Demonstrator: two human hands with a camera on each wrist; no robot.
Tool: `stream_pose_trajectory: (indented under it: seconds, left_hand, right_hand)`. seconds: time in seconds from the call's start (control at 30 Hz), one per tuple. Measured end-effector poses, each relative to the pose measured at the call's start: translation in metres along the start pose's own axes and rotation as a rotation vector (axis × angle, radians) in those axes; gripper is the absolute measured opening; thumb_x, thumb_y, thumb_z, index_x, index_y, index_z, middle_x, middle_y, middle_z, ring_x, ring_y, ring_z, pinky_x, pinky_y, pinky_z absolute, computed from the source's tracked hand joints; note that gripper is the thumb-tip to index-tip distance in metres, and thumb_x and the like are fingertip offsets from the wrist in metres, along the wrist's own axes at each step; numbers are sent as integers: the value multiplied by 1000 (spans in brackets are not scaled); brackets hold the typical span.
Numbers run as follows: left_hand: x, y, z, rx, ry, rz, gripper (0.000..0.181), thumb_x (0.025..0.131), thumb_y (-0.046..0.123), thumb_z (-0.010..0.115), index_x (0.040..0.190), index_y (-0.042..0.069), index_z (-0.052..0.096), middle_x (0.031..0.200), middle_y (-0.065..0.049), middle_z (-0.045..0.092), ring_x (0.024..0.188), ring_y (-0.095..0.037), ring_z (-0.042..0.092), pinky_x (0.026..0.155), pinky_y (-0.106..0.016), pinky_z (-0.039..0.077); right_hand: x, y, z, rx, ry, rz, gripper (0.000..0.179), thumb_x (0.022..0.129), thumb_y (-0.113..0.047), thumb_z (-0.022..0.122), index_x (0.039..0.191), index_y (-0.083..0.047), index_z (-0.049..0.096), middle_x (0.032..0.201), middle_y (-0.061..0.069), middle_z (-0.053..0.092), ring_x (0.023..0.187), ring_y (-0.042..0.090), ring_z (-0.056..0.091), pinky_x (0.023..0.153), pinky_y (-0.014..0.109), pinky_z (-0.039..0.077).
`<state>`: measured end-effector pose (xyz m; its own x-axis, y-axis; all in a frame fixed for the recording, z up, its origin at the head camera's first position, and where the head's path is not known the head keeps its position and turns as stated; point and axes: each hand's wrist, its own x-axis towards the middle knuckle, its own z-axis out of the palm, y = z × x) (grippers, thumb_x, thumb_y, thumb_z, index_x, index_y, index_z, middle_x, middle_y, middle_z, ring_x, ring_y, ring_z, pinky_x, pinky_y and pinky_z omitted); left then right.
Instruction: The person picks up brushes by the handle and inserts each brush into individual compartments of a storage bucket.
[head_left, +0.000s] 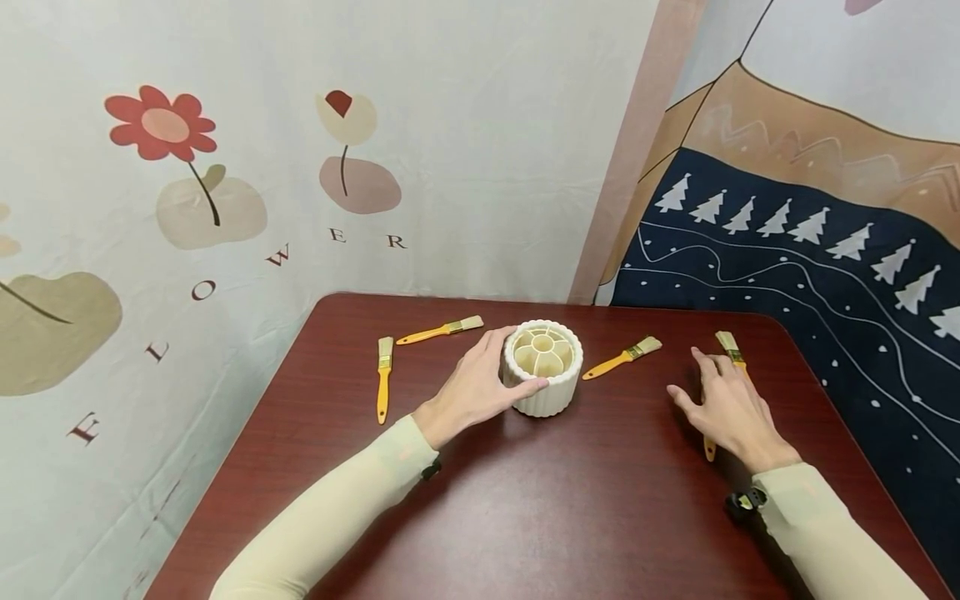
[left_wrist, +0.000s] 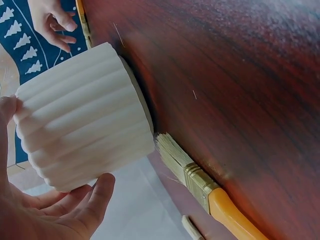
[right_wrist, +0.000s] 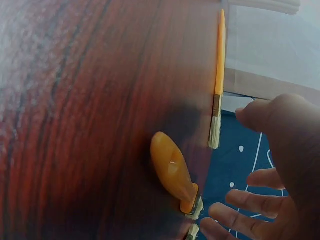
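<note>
Across the pale backdrop [head_left: 487,167], we are reading "FLOWER" [head_left: 278,255]. On the wood-grained table [head_left: 562,517], the right hand [head_left: 731,408], fingers loosely spread, is partly hiding a yellow-handled paintbrush [head_left: 732,352], possibly touching it. Toward the far middle, the left hand [head_left: 480,382] is grasping a ribbed, cylindrical white organizer [head_left: 546,402] with petal-shaped compartments [head_left: 553,363]; three other bristle paintbrushes [head_left: 384,379] are lying to either side.

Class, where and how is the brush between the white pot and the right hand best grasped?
By the middle of its slim yellow handle, probably, the right hand coming from above and the near side: the brush lies flat, handle end near the white pot, bristles pointing away from it.
</note>
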<state>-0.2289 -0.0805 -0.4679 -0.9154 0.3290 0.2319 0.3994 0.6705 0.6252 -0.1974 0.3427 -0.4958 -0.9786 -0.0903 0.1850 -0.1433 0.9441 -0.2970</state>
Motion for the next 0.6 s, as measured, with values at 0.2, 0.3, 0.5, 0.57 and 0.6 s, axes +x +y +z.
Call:
stream_pose_trajectory:
  seconds: [0.2,0.3,0.5,0.57,0.6]
  left_hand:
    - [0,-1,-1,4,0,-1,102,94,68,91,172,18,49,161,-5,65,147,-29,70,124,-50,61]
    - [0,-1,-2,7,-2,-3,102,94,68,91,172,18,49,161,-5,65,146,-28,70,124,-50,61]
    - [-1,1,-3,3,-7,-5,101,94,67,91,172,18,49,161,-5,65,147,-27,70,124,-49,61]
    - [0,1,-3,1,-8,-3,102,94,67,92,172,18,49,161,-5,65,147,-27,70,124,-49,61]
    - [0,1,-3,3,-9,-1,102,94,67,92,172,18,49,161,-5,65,147,-27,70,123,-49,61]
  right_hand:
    - [-1,2,0,-4,-7,27,83,109,-38,82,165,13,49,149,41,56,130,60,59,99,83,61]
    - [-2,4,-2,-1,6,38,76,108,-35,83,156,17,55,144,41,57,125,61,60,97,82,60]
    - [-4,9,-4,24,55,40,65,104,-29,87,142,18,64,127,40,60,103,58,66,88,79,61]
    - [-5,10,-4,30,62,49,61,104,-28,87,137,18,66,124,40,61,96,57,68,86,79,62]
    - [-5,11,-5,35,62,57,60,104,-28,87,135,18,66,124,40,61,94,57,69,86,79,62]
